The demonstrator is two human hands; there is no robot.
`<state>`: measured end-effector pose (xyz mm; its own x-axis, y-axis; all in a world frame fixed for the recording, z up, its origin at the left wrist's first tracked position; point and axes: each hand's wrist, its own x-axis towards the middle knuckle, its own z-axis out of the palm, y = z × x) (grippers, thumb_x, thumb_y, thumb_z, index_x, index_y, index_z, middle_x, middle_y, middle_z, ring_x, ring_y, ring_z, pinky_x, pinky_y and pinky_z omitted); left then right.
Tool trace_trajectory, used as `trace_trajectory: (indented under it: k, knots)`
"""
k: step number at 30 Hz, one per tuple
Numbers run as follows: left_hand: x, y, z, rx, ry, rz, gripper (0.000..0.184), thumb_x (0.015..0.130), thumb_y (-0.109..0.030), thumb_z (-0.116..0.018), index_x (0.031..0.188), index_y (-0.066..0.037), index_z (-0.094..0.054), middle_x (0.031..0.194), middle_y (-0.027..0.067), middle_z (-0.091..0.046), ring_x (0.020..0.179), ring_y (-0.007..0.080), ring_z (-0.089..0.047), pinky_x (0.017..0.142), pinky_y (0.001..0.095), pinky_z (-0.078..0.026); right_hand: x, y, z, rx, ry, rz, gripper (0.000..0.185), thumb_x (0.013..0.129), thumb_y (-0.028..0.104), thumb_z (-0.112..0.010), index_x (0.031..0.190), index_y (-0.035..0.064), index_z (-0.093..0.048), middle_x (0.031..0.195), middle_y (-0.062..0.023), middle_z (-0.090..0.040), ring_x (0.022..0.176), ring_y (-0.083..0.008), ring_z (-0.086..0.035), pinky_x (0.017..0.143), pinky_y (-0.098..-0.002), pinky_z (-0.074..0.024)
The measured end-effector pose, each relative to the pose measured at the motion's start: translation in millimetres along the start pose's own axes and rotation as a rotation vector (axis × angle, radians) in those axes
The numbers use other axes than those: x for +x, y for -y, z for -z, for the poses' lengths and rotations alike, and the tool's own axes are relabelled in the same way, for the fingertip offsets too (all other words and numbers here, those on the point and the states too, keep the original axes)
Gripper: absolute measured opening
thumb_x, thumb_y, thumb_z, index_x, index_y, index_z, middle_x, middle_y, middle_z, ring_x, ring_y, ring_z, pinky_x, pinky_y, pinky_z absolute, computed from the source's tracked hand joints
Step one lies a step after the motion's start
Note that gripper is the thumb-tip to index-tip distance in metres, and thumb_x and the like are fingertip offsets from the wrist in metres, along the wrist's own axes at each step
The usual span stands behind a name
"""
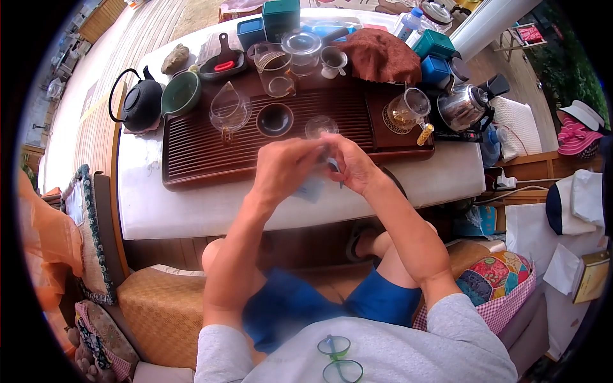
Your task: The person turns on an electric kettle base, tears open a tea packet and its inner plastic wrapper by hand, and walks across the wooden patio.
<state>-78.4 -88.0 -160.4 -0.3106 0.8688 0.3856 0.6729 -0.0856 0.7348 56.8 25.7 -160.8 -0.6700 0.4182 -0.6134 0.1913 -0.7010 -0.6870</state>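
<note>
My left hand (282, 167) and my right hand (352, 165) meet above the front edge of a brown slatted tea tray (211, 167). The fingers of both are curled together around something small, mostly hidden and blurred; a bit of dark blue shows by my right fingers. A pale bluish, see-through piece (310, 190) appears just below my hands, but I cannot tell whether it is held. Right behind my fingertips is a small clear glass dish (321, 126). A dark round bowl (275, 120) and a glass pitcher (230, 112) stand on the tray beyond my left hand.
A black kettle (142, 102) and a green bowl (181, 94) stand at the left. On the right are a glass teapot (408, 107) with a yellow handle and a steel-and-glass kettle (464, 108). A brown cloth (382, 56) lies at the back. White cloth covers the table (172, 214).
</note>
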Motion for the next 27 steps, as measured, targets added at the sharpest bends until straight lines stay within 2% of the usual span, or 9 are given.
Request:
trace_trajectory:
  k: [3,6,12,15,18,21,24,27]
  knots:
    - [0.8,-0.9,-0.4,-0.006,0.002,0.015,0.017,0.085,-0.006,-0.073,0.101,-0.003,-0.076,0.075,0.0092,-0.07,0.059,0.0179,-0.064,0.055,0.0284,-0.048,6.0,-3.0,11.2,0.098,0.171,-0.036,0.03,0.096,0.044,-0.058,0.097,0.0139,-0.061,0.079,0.0,-0.06,0.062,-0.0121,-0.055,0.052,-0.0243,-0.0407]
    - [0.7,-1.6,1.1,0.01,0.02,0.003,0.017,0.086,-0.006,-0.072,0.102,-0.003,-0.076,0.074,0.0098,-0.069,0.059,0.0181,-0.064,0.055,0.0287,-0.048,4.7,-5.4,7.2,0.057,0.012,-0.032,0.027,0.097,0.042,-0.059,0.095,0.015,-0.061,0.078,0.0014,-0.059,0.063,-0.0111,-0.055,0.053,-0.0241,-0.0419]
    - [1.2,-5.0,-0.8,0.022,-0.069,0.003,0.017,0.09,-0.004,-0.068,0.105,-0.002,-0.075,0.076,0.0114,-0.071,0.062,0.0183,-0.068,0.058,0.0286,-0.051,7.7,-5.4,13.1,0.037,0.066,0.115,0.019,0.098,0.033,-0.062,0.094,0.0149,-0.067,0.086,0.0034,-0.062,0.078,-0.0079,-0.056,0.058,-0.0264,-0.0452]
    - [1.0,-6.2,-3.0,0.013,-0.104,0.005,0.018,0.09,-0.004,-0.068,0.107,-0.003,-0.075,0.077,0.0118,-0.071,0.064,0.018,-0.069,0.059,0.028,-0.052,6.7,-4.7,12.1,0.001,0.046,0.123,0.019,0.098,0.033,-0.062,0.098,0.0156,-0.07,0.092,0.0034,-0.064,0.086,-0.0074,-0.056,0.065,-0.0264,-0.0459]
    - [1.3,-4.4,-5.1,-0.006,-0.138,-0.02,0.019,0.091,-0.004,-0.068,0.108,-0.004,-0.076,0.076,0.0109,-0.071,0.064,0.0145,-0.068,0.058,0.0267,-0.051,4.0,-2.2,12.0,0.004,0.065,0.122,0.02,0.097,0.033,-0.062,0.104,0.0166,-0.072,0.096,0.0033,-0.064,0.089,-0.0072,-0.055,0.07,-0.026,-0.045]
    - [0.8,-4.3,-6.7,-0.036,-0.076,0.045,0.024,0.091,-0.006,-0.069,0.115,-0.005,-0.074,0.074,0.0095,-0.07,0.065,0.0096,-0.067,0.058,0.0247,-0.049,8.4,-3.0,19.6,0.08,0.062,0.111,0.02,0.098,0.032,-0.061,0.103,0.0166,-0.072,0.094,0.0024,-0.065,0.09,-0.0071,-0.055,0.072,-0.0264,-0.0442]
    - [-0.5,-6.0,-9.3,-0.113,0.04,0.22,0.036,0.091,-0.008,-0.07,0.127,-0.005,-0.067,0.073,0.0071,-0.07,0.067,0.0073,-0.066,0.06,0.0229,-0.049,3.2,-0.2,15.6,0.08,0.034,0.135,0.022,0.099,0.032,-0.058,0.1,0.0142,-0.07,0.088,0.0009,-0.065,0.083,-0.0077,-0.057,0.065,-0.0233,-0.0422]
    - [0.0,-7.0,-12.8,-0.518,0.13,0.407,0.047,0.09,-0.007,-0.072,0.135,-0.004,-0.06,0.075,0.0056,-0.07,0.069,0.0079,-0.066,0.064,0.0219,-0.05,12.8,-7.7,21.8,0.162,0.057,0.193,0.025,0.099,0.033,-0.055,0.1,0.0111,-0.068,0.083,-0.0004,-0.065,0.072,-0.0091,-0.057,0.055,-0.0215,-0.0382]
